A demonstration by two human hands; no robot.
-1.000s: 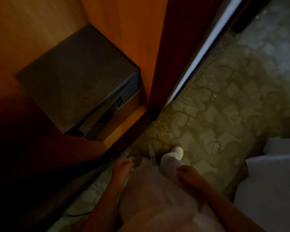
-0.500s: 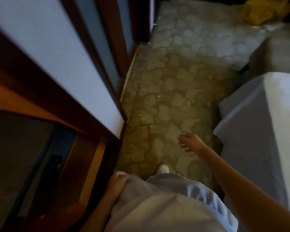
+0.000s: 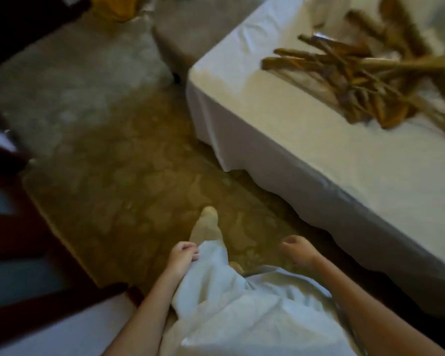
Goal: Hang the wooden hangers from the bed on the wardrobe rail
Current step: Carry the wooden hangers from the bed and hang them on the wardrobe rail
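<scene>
Wooden hangers (image 3: 357, 75) lie up and right of you, right hand (image 3: 297, 250) closer.
That one and your left hand (image 3: 183, 255) hang with fingers loosely curled, holding nothing. Pile's a blurry jumble on the bed (image 3: 267, 140), back from its near corner, long sides mostly crossways. Patterned carpet (image 3: 129, 181) in between, dark wood frame (image 3: 10, 227) off left, no rail showing.

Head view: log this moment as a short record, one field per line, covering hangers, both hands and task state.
wooden hangers: loose pile on the bed, near its corner
left hand: loosely curled beside the trouser leg, holding nothing
right hand: loosely curled above the carpet, holding nothing
task state: no hanger picked up; wardrobe rail out of view
</scene>
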